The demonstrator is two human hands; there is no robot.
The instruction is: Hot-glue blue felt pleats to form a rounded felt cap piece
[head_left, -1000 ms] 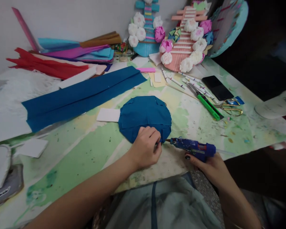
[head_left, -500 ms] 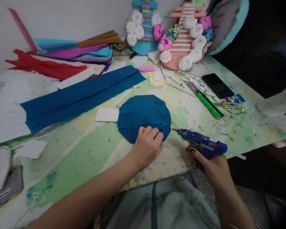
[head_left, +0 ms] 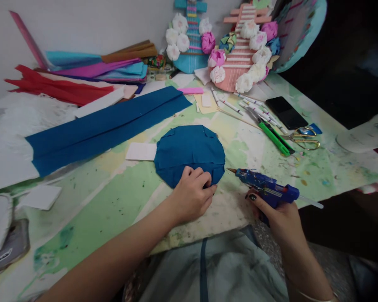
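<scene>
A round piece covered in dark blue crepe paper (head_left: 189,147) lies flat on the table, its paper edge folded over in pleats. A white tab (head_left: 141,151) sticks out from its left side. My left hand (head_left: 193,195) is closed at the near edge of the round piece, fingers curled on the paper and thumb at the rim; the fingertips are partly hidden. In my right hand (head_left: 279,218) is a blue hot glue gun (head_left: 267,186), a clear glue stick (head_left: 311,202) poking out of its back. Its nozzle points left, a little apart from the round piece's right edge.
A long blue crepe strip (head_left: 107,130) lies behind to the left. Markers (head_left: 233,107), a green utility knife (head_left: 274,137), gold-handled scissors (head_left: 305,138) and a black phone (head_left: 286,112) lie to the right. Flower-decorated guitar shapes (head_left: 190,50) lean against the wall.
My left fingers have shifted slightly at the near edge, with the thumb side now showing more at the rim. The glue gun stays about where it was.
</scene>
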